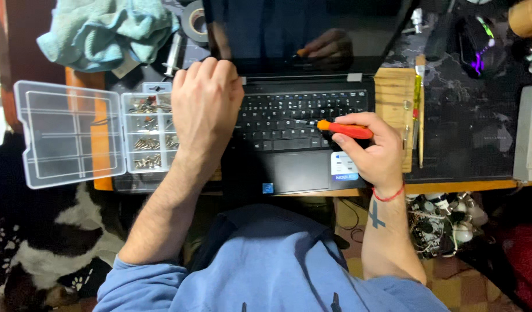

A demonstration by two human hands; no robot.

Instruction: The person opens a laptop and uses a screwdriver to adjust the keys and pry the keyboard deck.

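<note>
The left hand hides the laptop's left keys and part of the screw box. The screwdriver's tip is too small to tell.

The person wears a soft blue sweatshirt, its cloth lying in loose folds across the chest at the bottom of the view. Both sleeves are pushed up, bunched in thick rolls near the elbows, so the forearms are bare. The left hand carries no ring, band or watch. Around the wrist of the right hand runs a thin red string bracelet, slightly loose. Just below it, on the inner right forearm, sits a small dark tattoo shaped like a plain cross. Fingernails on both hands are short.
</note>
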